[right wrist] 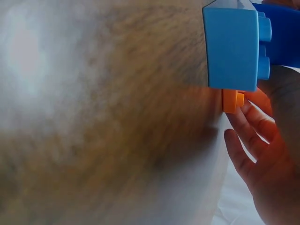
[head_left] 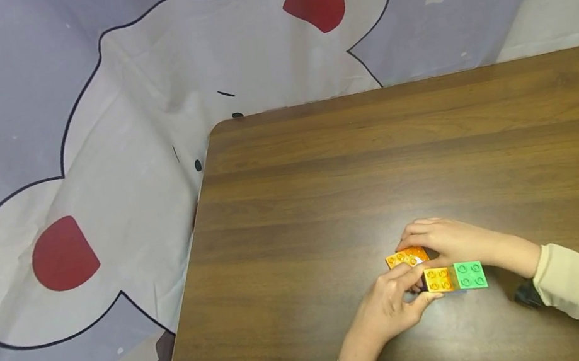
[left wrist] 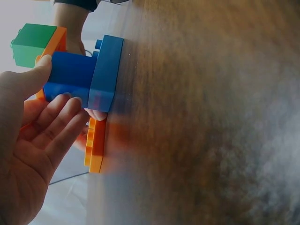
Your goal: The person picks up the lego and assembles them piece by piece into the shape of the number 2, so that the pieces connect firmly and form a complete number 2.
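In the head view my left hand (head_left: 382, 308) grips a small stack of toy building bricks from the left. The left wrist view shows its thumb and fingers about a dark blue brick (left wrist: 70, 75), which sits on a lighter blue brick (left wrist: 107, 72) on the table. Across the top runs an orange brick (head_left: 438, 279), with a green brick (head_left: 470, 275) on its right end. Behind the stack my right hand (head_left: 451, 239) pinches a separate low orange brick (head_left: 399, 258); its thumb is partly hidden by the stack.
The brown wooden table (head_left: 302, 223) extends away behind and left of the hands, with a rounded left corner. A printed cloth (head_left: 148, 89) with a cartoon bear hangs along its back and left edges.
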Available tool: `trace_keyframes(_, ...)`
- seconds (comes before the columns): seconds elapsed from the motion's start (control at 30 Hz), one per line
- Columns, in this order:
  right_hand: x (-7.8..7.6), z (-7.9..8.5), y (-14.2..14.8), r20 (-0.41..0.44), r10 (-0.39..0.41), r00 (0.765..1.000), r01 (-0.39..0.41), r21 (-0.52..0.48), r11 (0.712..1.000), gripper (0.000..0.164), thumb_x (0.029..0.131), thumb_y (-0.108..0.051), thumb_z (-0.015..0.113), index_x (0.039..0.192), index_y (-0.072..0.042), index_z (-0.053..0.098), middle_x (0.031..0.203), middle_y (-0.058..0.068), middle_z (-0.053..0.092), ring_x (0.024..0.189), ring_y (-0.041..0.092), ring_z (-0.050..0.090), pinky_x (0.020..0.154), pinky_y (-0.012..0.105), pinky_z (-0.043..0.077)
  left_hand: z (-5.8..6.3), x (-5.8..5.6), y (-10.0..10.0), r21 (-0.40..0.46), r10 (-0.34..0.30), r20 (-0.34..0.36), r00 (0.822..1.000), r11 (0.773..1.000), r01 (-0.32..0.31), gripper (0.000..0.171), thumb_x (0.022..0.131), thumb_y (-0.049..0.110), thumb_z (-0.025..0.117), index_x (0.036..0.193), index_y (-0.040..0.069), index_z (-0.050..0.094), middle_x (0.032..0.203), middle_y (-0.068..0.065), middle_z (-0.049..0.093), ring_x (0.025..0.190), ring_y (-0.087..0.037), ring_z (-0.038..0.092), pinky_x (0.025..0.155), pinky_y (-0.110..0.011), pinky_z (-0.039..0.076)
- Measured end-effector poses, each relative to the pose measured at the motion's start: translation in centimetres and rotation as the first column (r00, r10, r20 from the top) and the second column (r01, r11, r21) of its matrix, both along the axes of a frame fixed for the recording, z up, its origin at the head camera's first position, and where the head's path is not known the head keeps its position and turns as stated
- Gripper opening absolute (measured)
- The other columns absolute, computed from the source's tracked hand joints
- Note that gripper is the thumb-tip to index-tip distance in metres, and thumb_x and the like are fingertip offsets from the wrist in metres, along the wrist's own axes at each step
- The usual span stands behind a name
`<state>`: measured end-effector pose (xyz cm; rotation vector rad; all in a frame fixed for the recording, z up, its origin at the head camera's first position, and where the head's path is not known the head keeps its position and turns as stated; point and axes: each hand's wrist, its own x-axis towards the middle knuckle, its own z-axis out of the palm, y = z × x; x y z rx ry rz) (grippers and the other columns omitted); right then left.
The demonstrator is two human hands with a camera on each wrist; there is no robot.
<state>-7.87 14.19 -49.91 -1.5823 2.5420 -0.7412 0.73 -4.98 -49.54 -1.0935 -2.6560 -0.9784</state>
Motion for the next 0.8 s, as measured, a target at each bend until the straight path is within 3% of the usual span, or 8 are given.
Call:
trace_keyframes(0.27, -0.1, -0.1, 0.1, -0.016, -0.011, 1.000, 0.011, -0.014, 1.000, 0.035, 0.074, -0.024, 0.076, 0.104, -0.008, 0.067, 0.098, -0.003, 0.060, 0.091, 0.015, 0.057, 0.079, 0.037, 0.050, 0.1, 0.0, 0.0, -0.033, 0.009, -0.021, 1.000, 0.999, -0.010, 0.037, 0.084, 0.030, 0.070, 0.114, 0.009, 0.064, 0.085, 0.005, 0.058, 0.071, 0.002, 0.053, 0.067, 0.000, 0.038)
trace_keyframes(0.43, -0.1, 0.3, 0.5, 0.011, -0.045, 0.999, 0.045, 0.001, 0.999, 0.033, 0.073, -0.019, 0.076, 0.102, -0.009, 0.067, 0.098, -0.005, 0.058, 0.090, 0.014, 0.056, 0.079, 0.037, 0.050, 0.1, -0.1, -0.1, 0.034, -0.012, 0.031, 0.999, 0.999, 0.011, 0.039, 0.084, 0.026, 0.071, 0.117, 0.007, 0.063, 0.090, 0.001, 0.061, 0.075, -0.002, 0.056, 0.069, -0.003, 0.042)
trace_keyframes(0.63, 0.1, 1.1, 1.0, -0.017, -0.108, 0.994, 0.108, 0.009, 0.994, 0.032, 0.073, -0.022, 0.076, 0.102, -0.012, 0.068, 0.097, -0.008, 0.059, 0.089, 0.012, 0.056, 0.078, 0.037, 0.049, 0.0, -0.1, -0.2, 0.070, -0.038, 0.046, 0.998, 0.997, 0.035, 0.039, 0.085, 0.023, 0.070, 0.118, 0.005, 0.061, 0.097, -0.001, 0.063, 0.078, -0.001, 0.058, 0.071, -0.004, 0.044)
trace_keyframes(0.8, 0.5, 2.1, 1.6, -0.055, -0.156, 0.986, 0.156, -0.010, 0.988, 0.035, 0.069, -0.021, 0.078, 0.101, -0.010, 0.068, 0.096, -0.007, 0.060, 0.086, 0.011, 0.056, 0.075, 0.036, 0.049, 0.0, -0.1, -0.1, 0.092, -0.046, 0.075, 0.996, 0.995, 0.039, 0.036, 0.084, 0.022, 0.071, 0.114, 0.006, 0.063, 0.091, 0.000, 0.061, 0.077, -0.002, 0.058, 0.071, -0.004, 0.044)
